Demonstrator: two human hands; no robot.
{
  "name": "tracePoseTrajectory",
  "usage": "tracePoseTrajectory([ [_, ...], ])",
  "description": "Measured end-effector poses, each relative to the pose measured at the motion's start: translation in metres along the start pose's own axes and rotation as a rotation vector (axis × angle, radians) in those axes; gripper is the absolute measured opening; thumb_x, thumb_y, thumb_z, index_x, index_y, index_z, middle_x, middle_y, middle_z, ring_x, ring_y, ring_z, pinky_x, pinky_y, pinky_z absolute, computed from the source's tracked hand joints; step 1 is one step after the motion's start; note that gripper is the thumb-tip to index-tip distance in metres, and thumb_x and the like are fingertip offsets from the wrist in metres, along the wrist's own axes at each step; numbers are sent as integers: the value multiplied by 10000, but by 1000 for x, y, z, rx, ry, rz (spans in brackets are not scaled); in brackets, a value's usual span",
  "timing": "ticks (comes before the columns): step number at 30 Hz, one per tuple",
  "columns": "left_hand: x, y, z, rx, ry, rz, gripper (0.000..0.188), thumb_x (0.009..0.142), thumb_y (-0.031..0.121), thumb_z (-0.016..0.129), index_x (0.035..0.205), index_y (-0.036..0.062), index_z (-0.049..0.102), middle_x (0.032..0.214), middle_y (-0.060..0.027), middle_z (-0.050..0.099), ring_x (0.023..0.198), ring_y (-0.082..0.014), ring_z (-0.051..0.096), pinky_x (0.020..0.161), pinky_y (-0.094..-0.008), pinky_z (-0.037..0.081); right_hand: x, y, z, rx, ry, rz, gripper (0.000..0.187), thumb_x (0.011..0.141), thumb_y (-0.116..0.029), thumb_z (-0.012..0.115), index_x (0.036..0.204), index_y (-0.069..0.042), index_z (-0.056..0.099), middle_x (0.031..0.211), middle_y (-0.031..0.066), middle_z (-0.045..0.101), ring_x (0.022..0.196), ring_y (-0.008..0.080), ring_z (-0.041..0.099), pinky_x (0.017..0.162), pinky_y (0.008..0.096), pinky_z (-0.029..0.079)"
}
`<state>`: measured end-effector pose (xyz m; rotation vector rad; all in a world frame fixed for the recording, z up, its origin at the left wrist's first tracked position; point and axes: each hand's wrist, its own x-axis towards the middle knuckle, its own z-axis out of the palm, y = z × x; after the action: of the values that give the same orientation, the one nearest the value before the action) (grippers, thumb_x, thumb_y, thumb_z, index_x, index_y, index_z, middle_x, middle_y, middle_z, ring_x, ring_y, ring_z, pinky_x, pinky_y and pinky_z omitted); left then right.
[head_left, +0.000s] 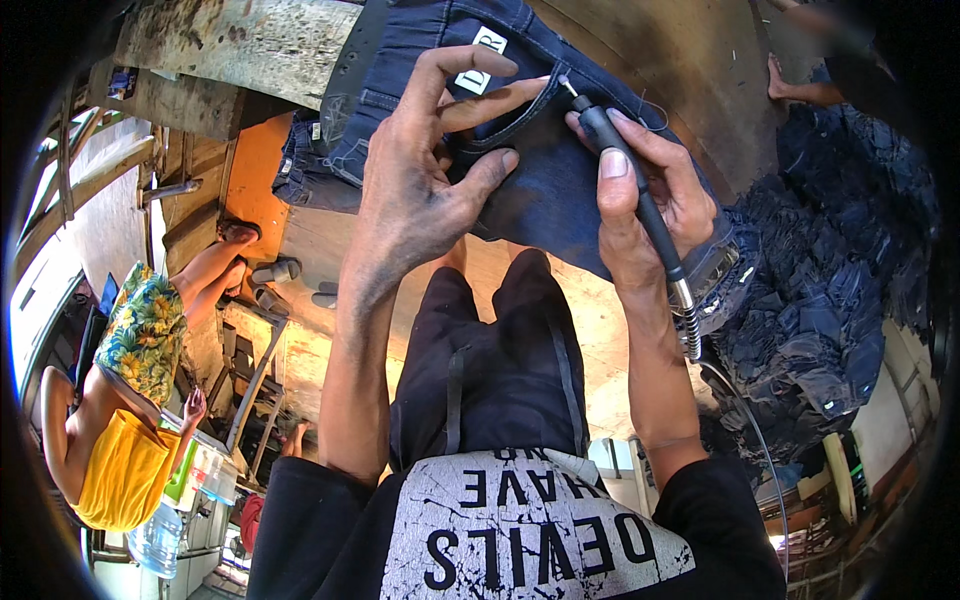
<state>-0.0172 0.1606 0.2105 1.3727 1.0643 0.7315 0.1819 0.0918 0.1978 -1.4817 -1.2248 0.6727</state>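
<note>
Dark blue denim jeans (545,190) lie spread in front of me, with a white printed label (482,60) near the pocket. In my right hand (675,190) is a slim black rotary tool (632,170), its thin bit resting at the curved pocket edge (530,118). A metal spring sleeve and a cable trail from the tool's lower end. My left hand (405,185) has its fingers spread over the denim and holds nothing. One of its fingers reaches to the pocket edge, close to the bit; its tip is partly hidden by the cloth.
A large heap of dark denim (810,260) lies to the right, the cable (755,430) hanging beside it. Behind the jeans is a worn wooden plank (240,45). At left sits another person in a yellow top (125,470). Someone's bare foot (778,78) shows at the upper right.
</note>
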Motion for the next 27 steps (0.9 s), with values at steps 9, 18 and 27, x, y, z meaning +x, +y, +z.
tracePoseTrajectory([
  [9,0,4,-6,94,-86,-18,648,918,-76,800,1452,75,464,1371,-110,773,1094,-95,695,924,-243,596,-5,2,-8,-20,-87,-27,307,1030,-137,700,1223,101,719,1091,255,795,1024,294,804,918,354,635],
  [18,-1,3,14,516,315,227,555,861,342,931,1274,106,645,952,-47,820,786,-255,745,680,-399,544,-33,-20,-20,465,151,23,375,1156,-207,571,1428,50,565,1243,258,742,1152,341,765,1076,455,600],
  [27,146,-10,-61,738,319,254,429,801,286,954,1150,97,792,952,-116,818,882,-299,799,776,-421,609,-49,-24,-62,-159,111,90,359,988,-314,833,1230,-55,771,1243,170,782,1232,278,731,1116,398,527],
])
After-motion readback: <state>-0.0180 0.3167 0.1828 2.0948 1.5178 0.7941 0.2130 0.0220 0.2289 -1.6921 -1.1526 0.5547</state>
